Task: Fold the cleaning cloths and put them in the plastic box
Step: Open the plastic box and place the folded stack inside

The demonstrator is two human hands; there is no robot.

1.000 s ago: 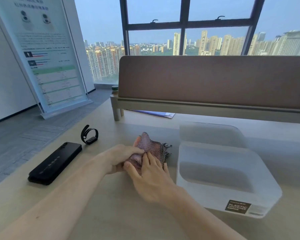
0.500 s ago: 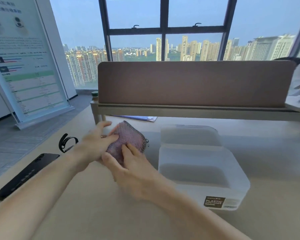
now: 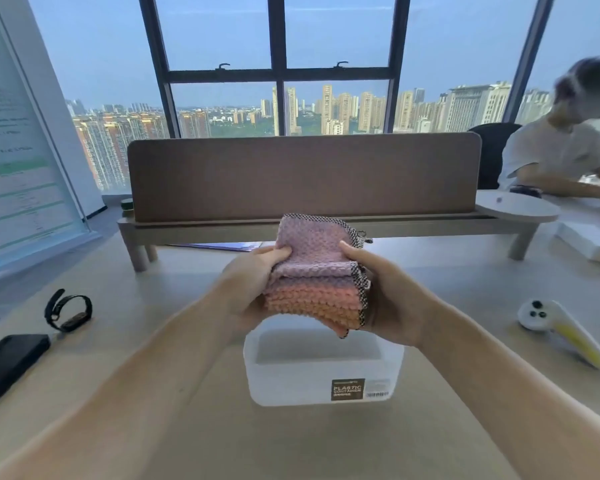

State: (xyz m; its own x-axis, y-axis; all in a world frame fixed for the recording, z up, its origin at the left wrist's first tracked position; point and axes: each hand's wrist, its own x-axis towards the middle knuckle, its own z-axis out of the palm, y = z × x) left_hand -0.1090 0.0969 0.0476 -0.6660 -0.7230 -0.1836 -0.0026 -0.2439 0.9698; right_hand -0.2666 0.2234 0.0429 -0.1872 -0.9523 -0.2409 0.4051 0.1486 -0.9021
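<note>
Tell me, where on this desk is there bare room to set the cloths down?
Bare desk lies between the wristband and the plastic box, and between that box and the white controller. The far right, by the white slab, is crowded.

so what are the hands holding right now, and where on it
A folded stack of cleaning cloths, pink over orange. The left hand grips its left edge, the right hand its right edge, above the plastic box.
</note>
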